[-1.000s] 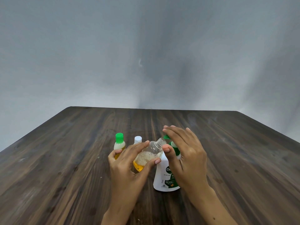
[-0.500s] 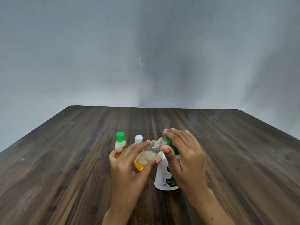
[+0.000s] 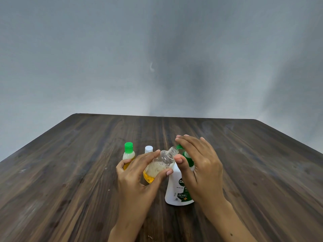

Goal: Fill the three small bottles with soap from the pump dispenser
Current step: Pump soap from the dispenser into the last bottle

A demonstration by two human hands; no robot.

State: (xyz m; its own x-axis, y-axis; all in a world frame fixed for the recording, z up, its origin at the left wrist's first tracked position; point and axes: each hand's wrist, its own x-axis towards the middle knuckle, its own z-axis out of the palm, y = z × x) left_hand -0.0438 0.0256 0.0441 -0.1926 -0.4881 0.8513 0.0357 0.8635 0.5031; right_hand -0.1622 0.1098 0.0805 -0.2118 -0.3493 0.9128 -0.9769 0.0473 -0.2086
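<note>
Broadly, your workspace is the dark wooden table [image 3: 70, 180] in front of a plain grey wall [image 3: 157, 49], and everything for the job sits near its middle. Largest of the task's things is the white pump dispenser [image 3: 176, 191], standing upright under your right hand [image 3: 201, 170]; its green pump head [image 3: 185, 153] shows only in part behind your fingers. That hand lies over the pump with fingers fairly straight and slightly spread, thumb pointing toward the bottle neck; compared with half a second ago it sits a little higher, which I read as the pump rising between strokes rather than a finished job. Your left hand [image 3: 138, 175] grips the open small bottle [image 3: 160, 167], fingers and thumb curled round its body, tilted so its uncapped mouth leans toward the pump's spout, just beside it; whether they touch I cannot tell. This hold looks unchanged over the last second. Inside, yellow soap pools at the bottom with pale foam above, so by my judgement it is well short of full and needs more strokes. Behind your left hand stand the two other small bottles: the green-capped bottle [image 3: 128, 153], which holds yellow liquid, and the white-capped bottle [image 3: 148, 148], mostly hidden, so its level cannot be judged. Both wear caps, suggesting this bottle is the last being filled, though that is only a guess.
</note>
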